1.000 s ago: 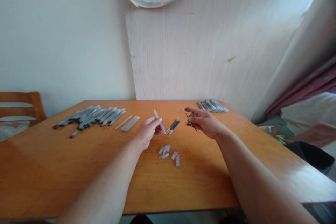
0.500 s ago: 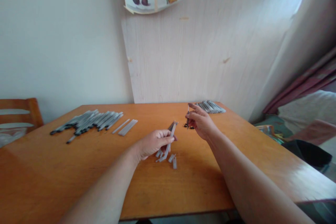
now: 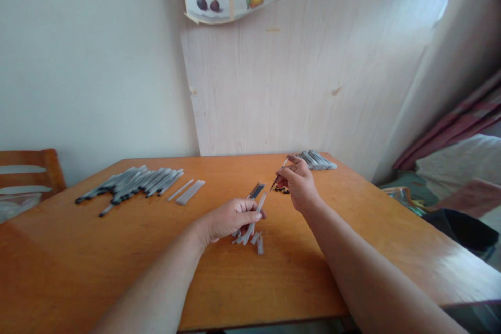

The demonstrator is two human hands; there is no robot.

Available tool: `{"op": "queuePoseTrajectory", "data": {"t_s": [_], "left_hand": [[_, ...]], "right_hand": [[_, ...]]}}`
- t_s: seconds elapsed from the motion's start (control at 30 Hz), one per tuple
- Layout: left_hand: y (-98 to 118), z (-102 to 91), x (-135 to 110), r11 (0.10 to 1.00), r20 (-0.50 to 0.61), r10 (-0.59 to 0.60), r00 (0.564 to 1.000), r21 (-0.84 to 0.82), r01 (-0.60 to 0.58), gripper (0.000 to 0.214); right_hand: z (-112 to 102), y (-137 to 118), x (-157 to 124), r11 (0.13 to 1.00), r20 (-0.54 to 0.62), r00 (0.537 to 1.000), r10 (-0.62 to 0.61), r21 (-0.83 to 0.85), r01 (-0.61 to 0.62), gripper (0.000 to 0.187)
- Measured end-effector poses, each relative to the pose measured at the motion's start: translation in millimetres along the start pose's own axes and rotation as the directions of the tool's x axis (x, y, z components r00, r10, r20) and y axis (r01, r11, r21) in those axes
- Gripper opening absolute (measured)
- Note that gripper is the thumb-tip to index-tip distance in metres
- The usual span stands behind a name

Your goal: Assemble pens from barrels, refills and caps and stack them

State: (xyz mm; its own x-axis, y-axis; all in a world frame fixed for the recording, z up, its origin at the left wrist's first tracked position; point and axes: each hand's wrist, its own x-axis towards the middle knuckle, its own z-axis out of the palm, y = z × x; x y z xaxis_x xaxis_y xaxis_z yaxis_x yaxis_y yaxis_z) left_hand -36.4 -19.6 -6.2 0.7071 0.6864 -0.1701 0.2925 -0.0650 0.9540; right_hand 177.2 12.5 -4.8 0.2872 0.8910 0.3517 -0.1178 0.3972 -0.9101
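Observation:
My left hand is closed round a clear pen barrel, held slanting just over a small heap of clear pen caps on the orange table. My right hand pinches a thin pen refill, its dark tip pointing down and left. Under that hand lie a few small black pieces. A couple of dark refills or pens lie between my hands.
A long row of grey pens lies at the table's back left, with two clear barrels beside it. Another bundle of pens sits at the back right by the wall. A wooden chair stands at the left.
My left hand has come down and back from mid-table with the barrel to the heap of caps. My right hand has turned the refill from upright to a slant.

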Motion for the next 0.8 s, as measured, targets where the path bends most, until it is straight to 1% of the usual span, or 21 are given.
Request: {"op": "queuePoseTrajectory", "data": {"t_s": [0.13, 0.27, 0.43, 0.7, 0.8], "left_hand": [[-1.3, -0.4, 0.5, 1.000, 0.003, 0.010, 1.000, 0.003, -0.010, 0.038], [-0.9, -0.3, 0.2, 1.000, 0.005, 0.003, 1.000, 0.006, -0.003, 0.037], [-0.5, -0.4, 0.0, 1.000, -0.006, 0.023, 1.000, 0.006, -0.023, 0.039], [-1.1, -1.1, 1.0, 1.000, -0.025, 0.014, 1.000, -0.008, -0.014, 0.038], [-0.7, -1.1, 1.0, 1.000, -0.028, 0.008, 1.000, -0.016, -0.008, 0.037]], "right_hand": [[0.4, -1.1, 0.6, 0.999, -0.055, 0.998, -0.030, 0.033, 0.031, 0.056], [1.5, -0.6, 1.0, 0.999, -0.075, 0.997, -0.029, 0.024, 0.031, 0.056], [3.0, 1.3, -0.1, 1.000, -0.072, 0.997, -0.006, -0.016, 0.005, 0.057], [6.4, -0.9, -5.6, 1.000, -0.022, 1.000, -0.002, -0.007, 0.001, 0.053], [6.5, -0.6, -5.5, 1.000, -0.020, 1.000, 0.005, -0.006, -0.005, 0.052]]}}
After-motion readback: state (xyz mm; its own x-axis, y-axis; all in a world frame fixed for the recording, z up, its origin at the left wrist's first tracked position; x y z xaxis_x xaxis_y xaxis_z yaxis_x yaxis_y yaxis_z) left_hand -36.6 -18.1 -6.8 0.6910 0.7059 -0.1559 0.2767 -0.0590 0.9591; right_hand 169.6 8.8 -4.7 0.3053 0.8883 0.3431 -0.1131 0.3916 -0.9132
